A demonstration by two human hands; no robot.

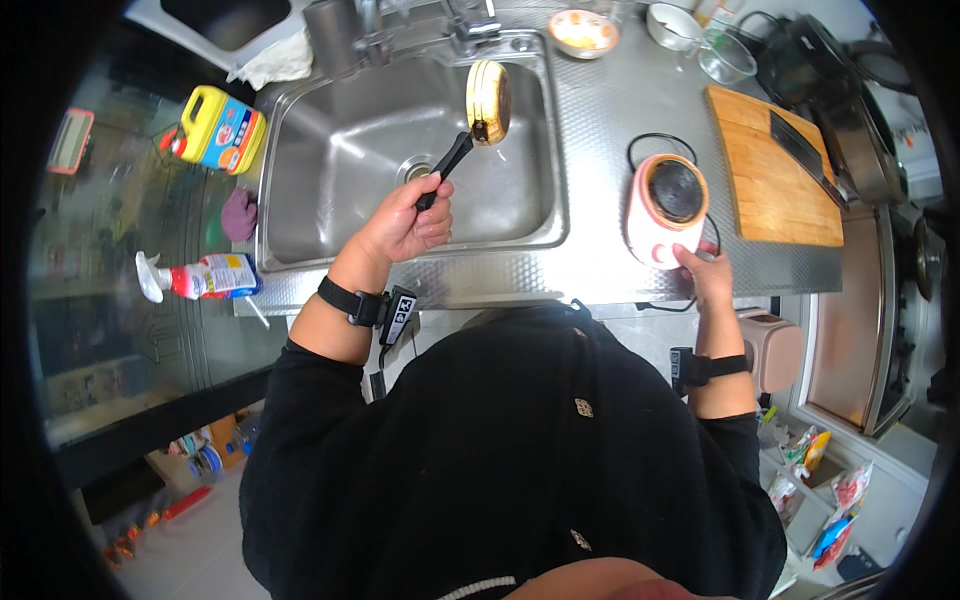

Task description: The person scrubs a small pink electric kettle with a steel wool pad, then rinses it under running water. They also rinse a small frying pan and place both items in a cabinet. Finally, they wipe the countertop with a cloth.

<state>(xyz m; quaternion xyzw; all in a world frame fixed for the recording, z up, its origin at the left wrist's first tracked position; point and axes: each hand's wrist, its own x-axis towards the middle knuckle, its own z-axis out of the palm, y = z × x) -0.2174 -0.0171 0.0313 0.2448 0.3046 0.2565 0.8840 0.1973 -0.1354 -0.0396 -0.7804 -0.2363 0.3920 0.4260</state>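
Note:
My left hand (416, 217) is closed around the black handle of a small yellowish pan (489, 103), which is tilted on its side above the stainless steel sink (337, 157). The pan's outside shows brown and dark stains. To the right of the sink, a small pink electric hot plate (666, 214) with a round black top stands on the metal counter. My right hand (703, 266) touches its lower right edge, beside the knob; part of the fingers is hidden. A black cord lies around the hot plate.
A wooden cutting board (765, 180) with a cleaver (799, 146) lies at right. Bowls (583, 34) and a glass bowl (726, 56) are at the back. Left of the sink are a yellow detergent jug (225, 131), a spray bottle (214, 276) and a purple cloth (239, 214).

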